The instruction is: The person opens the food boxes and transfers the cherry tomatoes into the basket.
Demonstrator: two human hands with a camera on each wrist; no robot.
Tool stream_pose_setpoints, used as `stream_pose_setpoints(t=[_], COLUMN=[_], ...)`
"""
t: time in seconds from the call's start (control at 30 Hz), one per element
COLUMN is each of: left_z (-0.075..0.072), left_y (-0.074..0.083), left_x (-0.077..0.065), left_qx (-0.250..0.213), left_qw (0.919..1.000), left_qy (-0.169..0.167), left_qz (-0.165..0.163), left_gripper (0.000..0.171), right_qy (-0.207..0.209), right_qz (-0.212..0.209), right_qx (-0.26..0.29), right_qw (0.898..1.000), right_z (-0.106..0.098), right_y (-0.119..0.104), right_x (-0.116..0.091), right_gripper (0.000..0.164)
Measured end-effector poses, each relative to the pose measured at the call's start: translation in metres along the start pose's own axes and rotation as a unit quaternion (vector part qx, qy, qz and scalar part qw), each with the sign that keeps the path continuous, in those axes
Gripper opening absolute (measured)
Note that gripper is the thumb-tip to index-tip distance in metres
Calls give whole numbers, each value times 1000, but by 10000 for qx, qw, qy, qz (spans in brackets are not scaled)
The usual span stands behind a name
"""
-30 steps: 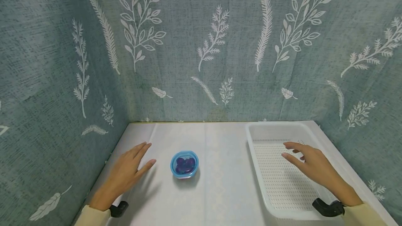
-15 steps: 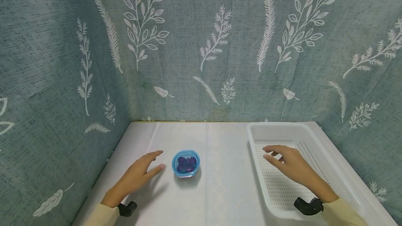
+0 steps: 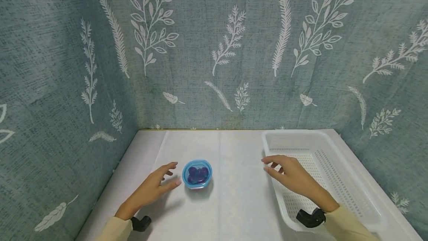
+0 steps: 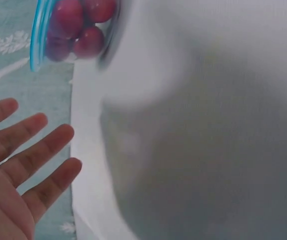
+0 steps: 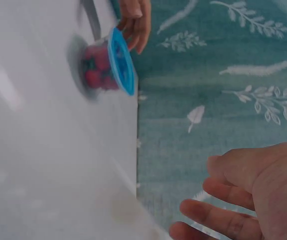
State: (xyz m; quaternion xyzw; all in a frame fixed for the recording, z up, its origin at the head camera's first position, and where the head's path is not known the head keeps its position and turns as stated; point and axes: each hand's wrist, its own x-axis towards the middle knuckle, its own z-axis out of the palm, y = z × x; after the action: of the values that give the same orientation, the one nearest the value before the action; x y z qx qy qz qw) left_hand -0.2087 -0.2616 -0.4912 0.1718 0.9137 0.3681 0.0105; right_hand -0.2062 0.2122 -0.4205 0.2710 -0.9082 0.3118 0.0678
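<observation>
A small clear tub [image 3: 197, 174] with a blue lid stands on the white table, left of centre in the head view. Round red fruits [image 4: 73, 25] show through its wall in the left wrist view; under the lid they look purple. Just left of the tub is my left hand [image 3: 155, 186], its fingers spread and thumb apart, holding nothing. My right hand [image 3: 291, 172] hovers over the left rim of a white basket [image 3: 279, 203], fingers relaxed and holding nothing. In the right wrist view the lidded tub [image 5: 103, 65] appears beyond that hand, with the left hand behind it.
The white basket has a perforated floor and takes up the right side of the table [image 3: 234, 203]. Green leaf-patterned cloth [image 3: 200, 47] hangs at the back and along both sides. Each wrist wears a black camera mount.
Both hands have moved inward. The left has come rightward, close to the tub; the right has travelled left from over the basket's middle to its left rim. Tub and basket stay put.
</observation>
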Motion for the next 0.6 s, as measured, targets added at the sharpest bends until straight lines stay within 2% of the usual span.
stream_pose_setpoints(t=[0.13,0.6], left_z=[6,21], left_y=[-2,-3], left_x=[1,9], left_qx=[-206,-414], left_qw=[9998,9990], left_qy=[-18,43], left_qz=[25,134], left_gripper=[79,91], right_qy=[-88,-451], right_qz=[-173,-532], right_qx=[113,298], right_qw=[9997,9971], right_z=[6,36], right_y=[-9,-45], right_x=[7,28], right_gripper=[28,28])
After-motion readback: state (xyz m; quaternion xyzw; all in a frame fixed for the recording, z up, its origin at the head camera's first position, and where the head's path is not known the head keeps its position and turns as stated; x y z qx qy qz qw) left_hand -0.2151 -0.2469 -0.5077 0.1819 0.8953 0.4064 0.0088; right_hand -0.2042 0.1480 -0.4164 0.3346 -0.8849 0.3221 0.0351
